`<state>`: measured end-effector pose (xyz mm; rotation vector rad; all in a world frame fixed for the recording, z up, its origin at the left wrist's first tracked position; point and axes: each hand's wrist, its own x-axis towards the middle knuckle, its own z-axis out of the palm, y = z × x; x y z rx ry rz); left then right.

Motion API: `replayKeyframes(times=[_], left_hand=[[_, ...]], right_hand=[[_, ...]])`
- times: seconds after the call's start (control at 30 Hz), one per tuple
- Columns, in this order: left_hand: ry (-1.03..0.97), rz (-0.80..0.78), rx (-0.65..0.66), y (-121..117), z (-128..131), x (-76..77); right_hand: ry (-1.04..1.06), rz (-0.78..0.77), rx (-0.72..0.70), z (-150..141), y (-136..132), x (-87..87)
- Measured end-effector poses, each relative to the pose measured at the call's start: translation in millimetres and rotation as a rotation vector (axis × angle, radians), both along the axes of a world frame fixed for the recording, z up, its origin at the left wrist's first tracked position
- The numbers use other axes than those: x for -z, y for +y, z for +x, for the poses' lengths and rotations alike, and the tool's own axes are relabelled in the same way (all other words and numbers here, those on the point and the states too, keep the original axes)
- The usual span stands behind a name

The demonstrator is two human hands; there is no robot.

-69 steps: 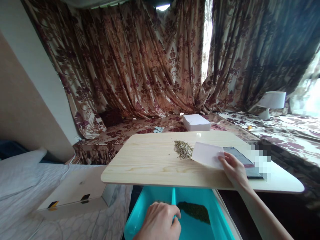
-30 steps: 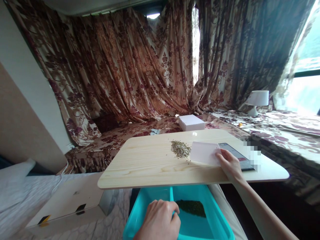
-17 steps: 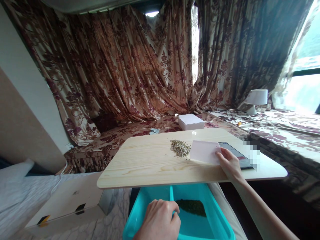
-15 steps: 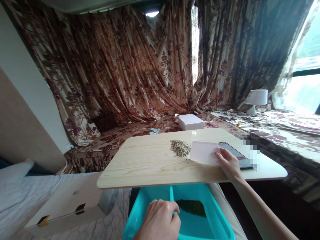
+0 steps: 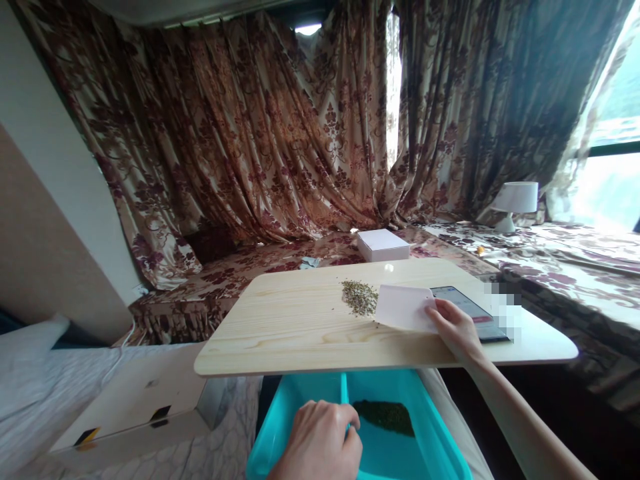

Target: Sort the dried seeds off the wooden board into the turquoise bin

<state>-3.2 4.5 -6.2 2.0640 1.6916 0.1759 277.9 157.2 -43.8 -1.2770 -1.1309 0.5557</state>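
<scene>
My right hand (image 5: 455, 327) pinches a thin whitish plastic sheet (image 5: 404, 308) by its right edge, above the wooden tabletop (image 5: 280, 320). The sheet's left edge meets a pile of small greenish-brown seeds or dried bits (image 5: 361, 297). A few loose bits lie around the pile. Below the table's front edge, my left hand (image 5: 320, 437) hangs over the middle divider of a turquoise two-part bin (image 5: 440, 427). Its fingers are curled, and whatever they may hold is hidden. Dark green bits (image 5: 385, 416) lie in the bin's right compartment.
A tablet (image 5: 470, 313) lies on the table just right of my right hand. Behind the table sits a white box (image 5: 383, 245), and a lamp (image 5: 517, 200) stands further right. A cardboard box (image 5: 135, 400) rests on the bed at left.
The whitish sheet and my right hand have shifted slightly left, pressing against the pile's right side. The left hand stays in place.
</scene>
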Motion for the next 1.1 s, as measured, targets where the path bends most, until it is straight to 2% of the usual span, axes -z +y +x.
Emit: replayKeyframes(times=[0.3,0.5,0.67,0.87,0.97,1.1], left_hand=[[0.010,-0.002,0.006,1,0,-0.4],[-0.001,-0.001,-0.001,2,-2,1.2],[-0.001,-0.015,0.000,4,-1,-0.4],[-0.008,-0.021,-0.003,2,-1,-4.6],[-0.007,-0.017,-0.001,1,0,-6.1],[0.008,-0.018,0.003,1,0,-5.7]], right_hand=[[-0.001,-0.024,-0.001,-1,0,-1.1],[-0.035,-0.078,-0.070,-1,-6,-13.0],[-0.076,-0.146,-0.170,1,-17,-13.2],[-0.094,-0.248,-0.357,7,-45,-13.1],[-0.052,-0.189,-0.285,7,-44,-19.5],[0.028,-0.073,-0.120,-1,-23,-23.2]])
